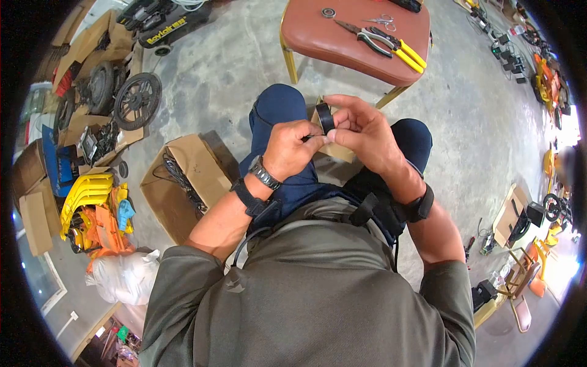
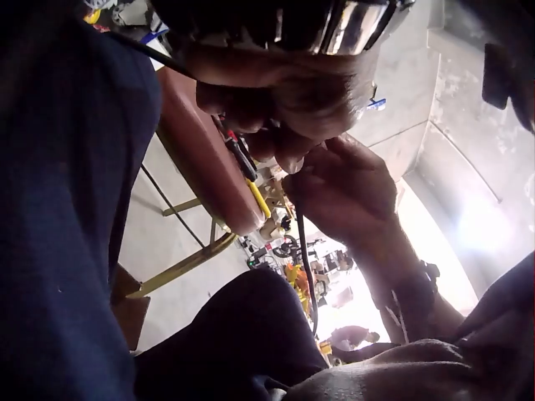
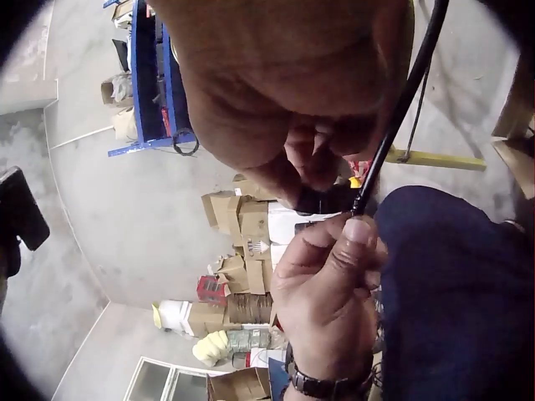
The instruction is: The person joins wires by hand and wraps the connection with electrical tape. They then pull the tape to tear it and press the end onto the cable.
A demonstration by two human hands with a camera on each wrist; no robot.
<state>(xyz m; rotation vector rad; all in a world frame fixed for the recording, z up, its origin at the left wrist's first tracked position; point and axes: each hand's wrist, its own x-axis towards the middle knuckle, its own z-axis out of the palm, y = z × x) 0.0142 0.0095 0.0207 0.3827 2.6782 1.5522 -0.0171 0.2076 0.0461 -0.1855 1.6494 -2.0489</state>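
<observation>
A thin black cable [image 3: 403,109] runs to the fingertips of my left hand [image 1: 288,150], which pinches it between thumb and forefinger. My right hand [image 1: 367,134] holds a roll of black tape [image 1: 325,116] at its fingers, its thumb tip meeting the left fingertips at the cable. In the right wrist view the cable passes beside the right palm, and the left thumb [image 3: 359,234] presses on its end part. The left wrist view shows both hands close together, with a cable length [image 2: 305,251] hanging below them. Both hands are above the lap, between the knees.
A brown padded stool [image 1: 306,37] ahead bears pliers [image 1: 373,41], yellow-handled cutters [image 1: 409,56], scissors [image 1: 384,22] and a small ring [image 1: 328,12]. An open cardboard box [image 1: 208,165] with cables stands at left. Wheels [image 1: 137,101] and yellow and orange panels [image 1: 92,196] lie farther left.
</observation>
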